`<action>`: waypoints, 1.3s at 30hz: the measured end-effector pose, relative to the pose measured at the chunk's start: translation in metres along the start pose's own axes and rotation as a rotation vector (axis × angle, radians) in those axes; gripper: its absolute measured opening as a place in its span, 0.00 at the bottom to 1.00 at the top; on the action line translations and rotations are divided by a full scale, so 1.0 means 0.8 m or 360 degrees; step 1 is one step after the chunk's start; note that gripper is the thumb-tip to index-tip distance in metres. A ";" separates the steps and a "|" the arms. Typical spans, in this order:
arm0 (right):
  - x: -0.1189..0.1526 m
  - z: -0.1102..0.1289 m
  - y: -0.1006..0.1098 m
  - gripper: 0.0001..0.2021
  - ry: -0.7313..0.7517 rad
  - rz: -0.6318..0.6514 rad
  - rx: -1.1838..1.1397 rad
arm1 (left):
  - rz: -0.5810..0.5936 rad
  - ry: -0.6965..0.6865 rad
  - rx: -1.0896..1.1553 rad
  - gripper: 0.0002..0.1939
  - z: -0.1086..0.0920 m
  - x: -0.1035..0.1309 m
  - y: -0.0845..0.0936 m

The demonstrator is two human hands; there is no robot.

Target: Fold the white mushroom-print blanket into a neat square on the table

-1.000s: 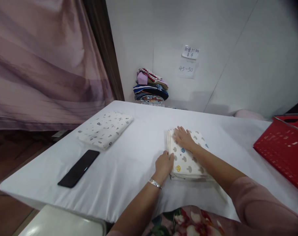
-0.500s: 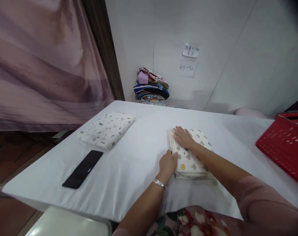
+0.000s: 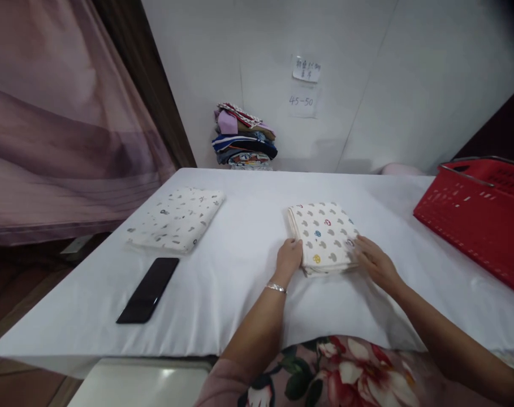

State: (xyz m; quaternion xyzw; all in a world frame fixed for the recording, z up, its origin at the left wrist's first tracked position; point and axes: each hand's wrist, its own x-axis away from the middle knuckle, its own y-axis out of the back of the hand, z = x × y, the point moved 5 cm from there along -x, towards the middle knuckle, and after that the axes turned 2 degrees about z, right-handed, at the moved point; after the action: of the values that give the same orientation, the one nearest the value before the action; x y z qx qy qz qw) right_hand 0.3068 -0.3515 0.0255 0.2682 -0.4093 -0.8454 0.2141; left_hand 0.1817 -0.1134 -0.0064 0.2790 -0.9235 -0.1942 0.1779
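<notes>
A folded white cloth with grey, blue, red and yellow mushroom prints point(image 3: 327, 234) lies flat on the white-covered table point(image 3: 248, 226). My left hand point(image 3: 288, 261), with a silver bracelet at the wrist, is closed on the cloth's left edge near its front corner. At the right edge, my right hand point(image 3: 376, 264) has its fingers closed on the cloth's side, the fingertips partly hidden. Another folded white cloth with small grey prints point(image 3: 178, 220) rests at the table's left side.
A black phone point(image 3: 148, 290) lies at the left front. The red basket point(image 3: 477, 220) stands at the right. Behind the table is a stack of folded clothes point(image 3: 245, 138) by the wall. A pale stool point(image 3: 142, 384) sits below the front edge.
My right hand has moved from the top of the mushroom-print cloth to its right edge, uncovering the print. My left hand stays at the left edge. The view has shifted.
</notes>
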 end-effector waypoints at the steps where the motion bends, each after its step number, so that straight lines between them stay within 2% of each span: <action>1: 0.008 -0.015 0.007 0.25 -0.0176 -0.0068 -0.0065 | 0.0019 0.0008 0.0053 0.23 0.001 -0.002 0.000; 3: 0.016 -0.036 0.014 0.26 -0.0378 -0.0099 -0.0167 | 0.0064 0.0036 0.0179 0.24 0.002 -0.004 -0.001; 4: 0.016 -0.039 0.016 0.26 -0.0353 -0.0070 -0.0187 | 0.0086 0.0048 0.0245 0.25 0.002 -0.004 -0.002; 9: 0.010 -0.027 0.010 0.25 0.0245 0.0228 0.0053 | 0.0235 0.0098 0.0512 0.35 -0.006 0.010 -0.007; 11: 0.008 -0.026 0.008 0.25 0.0309 0.0261 0.0171 | 0.0262 0.0132 0.0572 0.36 -0.010 0.018 -0.009; 14: 0.006 -0.024 0.006 0.25 0.0362 0.0287 0.0230 | 0.0190 0.0144 0.0613 0.37 -0.011 0.025 -0.011; 20: 0.008 -0.037 0.007 0.24 0.0366 0.0312 -0.0036 | -0.0051 0.0135 0.0318 0.38 0.001 0.021 -0.014; 23: 0.006 -0.049 0.008 0.22 0.0285 0.0233 -0.0097 | -0.0099 0.0157 0.0195 0.37 0.005 0.024 -0.015; 28: 0.003 -0.062 0.007 0.21 0.0198 0.0091 -0.0024 | -0.0130 0.0078 0.0099 0.37 0.003 0.037 -0.018; 35: 0.011 -0.054 0.008 0.21 0.0154 0.0034 0.0266 | -0.0261 0.0033 -0.0151 0.33 -0.011 0.054 -0.023; 39: 0.013 -0.056 0.011 0.19 0.0191 -0.0013 0.0235 | -0.0290 -0.0015 -0.0179 0.30 -0.016 0.063 -0.026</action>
State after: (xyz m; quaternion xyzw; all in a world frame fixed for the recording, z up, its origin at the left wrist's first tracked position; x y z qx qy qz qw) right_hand 0.3282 -0.3883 0.0063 0.3351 -0.4559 -0.7962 0.2144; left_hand 0.1570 -0.1622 0.0063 0.3505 -0.8828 -0.2623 0.1706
